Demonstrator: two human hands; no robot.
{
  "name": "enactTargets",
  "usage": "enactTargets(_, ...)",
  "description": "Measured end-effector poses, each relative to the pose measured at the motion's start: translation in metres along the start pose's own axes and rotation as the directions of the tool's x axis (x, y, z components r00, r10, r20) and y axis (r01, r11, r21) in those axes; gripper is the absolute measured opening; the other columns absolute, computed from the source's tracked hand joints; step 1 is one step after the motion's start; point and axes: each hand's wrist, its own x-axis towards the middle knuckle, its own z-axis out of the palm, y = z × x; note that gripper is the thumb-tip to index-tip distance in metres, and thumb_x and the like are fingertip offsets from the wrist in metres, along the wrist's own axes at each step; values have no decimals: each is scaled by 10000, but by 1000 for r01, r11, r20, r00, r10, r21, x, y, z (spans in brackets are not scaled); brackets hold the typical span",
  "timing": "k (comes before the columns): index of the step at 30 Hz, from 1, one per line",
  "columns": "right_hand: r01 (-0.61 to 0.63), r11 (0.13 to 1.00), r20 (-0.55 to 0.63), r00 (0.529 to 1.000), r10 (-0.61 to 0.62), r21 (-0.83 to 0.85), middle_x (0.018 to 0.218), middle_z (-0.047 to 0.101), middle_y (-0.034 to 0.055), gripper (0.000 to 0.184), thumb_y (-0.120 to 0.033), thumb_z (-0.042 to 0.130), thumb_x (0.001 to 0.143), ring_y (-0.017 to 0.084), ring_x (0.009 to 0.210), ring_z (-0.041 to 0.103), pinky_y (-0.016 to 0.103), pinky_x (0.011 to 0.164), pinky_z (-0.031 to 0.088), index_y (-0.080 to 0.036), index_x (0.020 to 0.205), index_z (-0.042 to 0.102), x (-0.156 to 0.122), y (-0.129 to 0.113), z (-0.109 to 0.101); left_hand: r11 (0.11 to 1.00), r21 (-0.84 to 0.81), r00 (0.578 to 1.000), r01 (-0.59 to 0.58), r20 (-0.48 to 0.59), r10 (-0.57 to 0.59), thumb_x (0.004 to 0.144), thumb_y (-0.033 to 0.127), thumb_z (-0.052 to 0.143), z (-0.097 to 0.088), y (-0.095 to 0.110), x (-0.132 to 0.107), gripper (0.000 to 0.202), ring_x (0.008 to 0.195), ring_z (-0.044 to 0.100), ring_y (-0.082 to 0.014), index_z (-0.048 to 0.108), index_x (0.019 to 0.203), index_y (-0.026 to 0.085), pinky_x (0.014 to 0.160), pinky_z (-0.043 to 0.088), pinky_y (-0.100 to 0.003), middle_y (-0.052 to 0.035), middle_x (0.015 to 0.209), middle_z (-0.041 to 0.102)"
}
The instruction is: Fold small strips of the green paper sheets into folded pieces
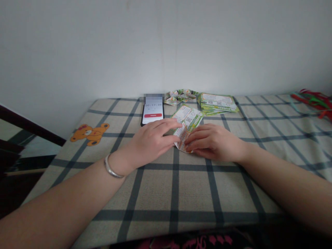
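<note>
A printed green-and-white paper leaflet (193, 117) lies tilted on the checked cloth, with part of its near end folded over. My left hand (155, 138) reaches its left edge, fingers stretched and thumb apart, the tips resting on the paper. On the lower right side, my right hand (214, 142) has its fingers bent together and pressed on the leaflet, covering that corner. Behind it lie a stack of similar leaflets (218, 101) and several folded paper pieces (181, 96).
A phone (153, 109) showing a running timer lies beyond my left hand. A bear picture (89, 134) is on the cloth at the left. Red and green strips (315, 103) lie at the far right. The checked tablecloth (155, 193) meets a white wall (166, 45) behind.
</note>
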Motion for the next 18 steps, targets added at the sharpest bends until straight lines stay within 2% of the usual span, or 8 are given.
enactTargets(5,-33,996,-45,998,37,85,1032,732,33,191,-162,556,880,165,988,648,340,878,479,-212,989,704,1,1,-1,999,-32,999,-39,-28,38,897,199,588,2,0,0,106,1225,528,-239,670,960,177,1042,476,-442,-90,1296,569)
enactTargets(13,-98,987,-36,994,103,131,973,727,37,173,-169,542,890,167,939,640,335,860,463,-204,962,695,2,1,0,997,-35,996,-70,-57,68,926,227,558,3,2,1,140,1156,566,-211,694,944,202,1023,487,-426,-63,1213,620)
enactTargets(18,-191,973,-61,978,200,128,915,706,49,174,-140,523,887,170,886,625,322,824,452,-182,937,684,5,-1,5,997,-33,995,-71,-78,69,921,209,560,2,3,3,150,1130,577,-210,709,923,219,993,501,-402,-36,1150,653)
